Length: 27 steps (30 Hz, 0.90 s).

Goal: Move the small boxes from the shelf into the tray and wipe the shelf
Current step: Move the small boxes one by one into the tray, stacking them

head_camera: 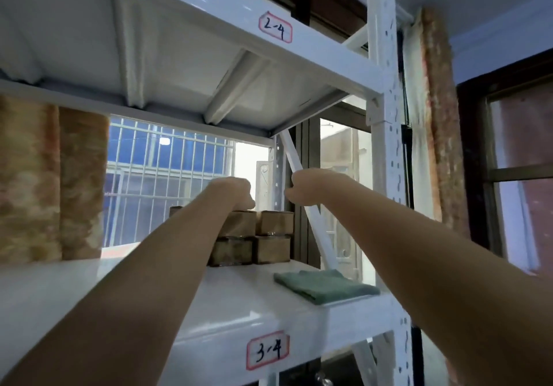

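Two bare hands are reaching far: my left hand (236, 191) is resting on small brown cardboard boxes (257, 237); my right hand (302, 189) is looking curled, grip unclear. I am seeing a folded green cloth (324, 286) lying on the white metal shelf (89, 290).

We see daylight enter through the barred window (167, 182) behind the shelf (89, 290), overexposing its right part to plain white and leaving the curtain (45, 182) and forearms comparatively dim. We note soft glare on the glossy shelf surface and on the underside of the upper shelf (179, 56). Wide-angle distortion bends the upright post (386, 146) at the edges, and the whole frame is slightly soft with motion blur.
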Each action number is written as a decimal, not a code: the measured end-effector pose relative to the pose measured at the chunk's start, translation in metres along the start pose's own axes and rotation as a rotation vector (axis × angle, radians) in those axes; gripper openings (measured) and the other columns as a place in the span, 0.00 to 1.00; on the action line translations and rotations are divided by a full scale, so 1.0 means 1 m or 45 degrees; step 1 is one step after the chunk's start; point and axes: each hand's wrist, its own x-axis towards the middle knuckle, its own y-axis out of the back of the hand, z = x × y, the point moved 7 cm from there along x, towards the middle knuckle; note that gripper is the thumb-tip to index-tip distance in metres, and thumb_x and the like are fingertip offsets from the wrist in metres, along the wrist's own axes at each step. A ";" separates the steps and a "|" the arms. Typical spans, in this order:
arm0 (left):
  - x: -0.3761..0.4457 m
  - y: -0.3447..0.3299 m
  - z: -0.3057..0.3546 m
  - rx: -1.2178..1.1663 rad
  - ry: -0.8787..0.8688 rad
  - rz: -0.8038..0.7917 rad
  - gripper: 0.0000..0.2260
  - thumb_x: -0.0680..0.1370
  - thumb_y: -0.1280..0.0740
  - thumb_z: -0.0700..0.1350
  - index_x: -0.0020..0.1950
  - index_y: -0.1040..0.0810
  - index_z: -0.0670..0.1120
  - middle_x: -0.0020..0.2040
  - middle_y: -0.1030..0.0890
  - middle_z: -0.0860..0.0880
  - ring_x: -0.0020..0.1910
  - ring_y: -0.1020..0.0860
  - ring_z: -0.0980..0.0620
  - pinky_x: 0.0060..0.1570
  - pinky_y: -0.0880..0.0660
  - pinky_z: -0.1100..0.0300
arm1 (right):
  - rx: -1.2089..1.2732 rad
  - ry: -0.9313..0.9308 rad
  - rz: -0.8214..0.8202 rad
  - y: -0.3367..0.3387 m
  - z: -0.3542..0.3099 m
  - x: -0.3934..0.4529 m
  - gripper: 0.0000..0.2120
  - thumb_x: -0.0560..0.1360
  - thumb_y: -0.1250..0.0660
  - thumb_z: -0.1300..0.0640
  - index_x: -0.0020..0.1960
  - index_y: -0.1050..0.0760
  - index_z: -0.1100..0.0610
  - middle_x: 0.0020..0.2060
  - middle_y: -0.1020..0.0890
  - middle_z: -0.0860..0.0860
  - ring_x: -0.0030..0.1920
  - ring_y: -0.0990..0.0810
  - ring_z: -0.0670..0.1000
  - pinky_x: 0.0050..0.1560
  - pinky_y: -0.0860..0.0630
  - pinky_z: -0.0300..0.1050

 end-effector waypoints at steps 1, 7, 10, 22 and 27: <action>0.003 0.005 0.002 0.026 0.022 0.117 0.17 0.80 0.41 0.49 0.64 0.27 0.42 0.57 0.23 0.45 0.56 0.24 0.47 0.51 0.30 0.56 | 0.008 0.027 0.013 -0.001 0.002 0.006 0.22 0.81 0.49 0.50 0.69 0.33 0.61 0.67 0.27 0.56 0.65 0.27 0.57 0.66 0.30 0.54; 0.016 0.004 0.013 0.124 0.183 0.208 0.16 0.81 0.43 0.50 0.63 0.27 0.43 0.57 0.22 0.46 0.56 0.23 0.47 0.48 0.31 0.57 | 0.045 0.183 -0.013 -0.024 0.010 0.038 0.23 0.81 0.49 0.51 0.72 0.37 0.60 0.71 0.32 0.56 0.69 0.31 0.57 0.68 0.32 0.53; 0.020 0.000 0.017 0.189 0.199 0.183 0.16 0.81 0.43 0.52 0.62 0.27 0.43 0.57 0.22 0.46 0.56 0.23 0.47 0.49 0.31 0.57 | 0.089 0.212 0.000 -0.032 0.013 0.059 0.24 0.81 0.49 0.49 0.75 0.40 0.59 0.73 0.36 0.56 0.72 0.34 0.57 0.70 0.35 0.54; 0.039 -0.007 0.008 0.259 0.395 0.062 0.21 0.81 0.45 0.54 0.69 0.31 0.42 0.64 0.25 0.44 0.61 0.26 0.45 0.57 0.29 0.53 | 0.189 0.240 -0.073 -0.059 0.014 0.090 0.22 0.81 0.48 0.51 0.73 0.38 0.57 0.72 0.33 0.55 0.69 0.31 0.56 0.68 0.34 0.50; 0.056 -0.018 0.014 0.345 0.449 0.013 0.20 0.82 0.47 0.54 0.70 0.32 0.45 0.65 0.26 0.46 0.63 0.26 0.46 0.59 0.30 0.53 | 0.207 0.176 -0.065 -0.067 0.022 0.106 0.23 0.81 0.48 0.52 0.75 0.41 0.57 0.73 0.36 0.56 0.71 0.33 0.57 0.69 0.35 0.52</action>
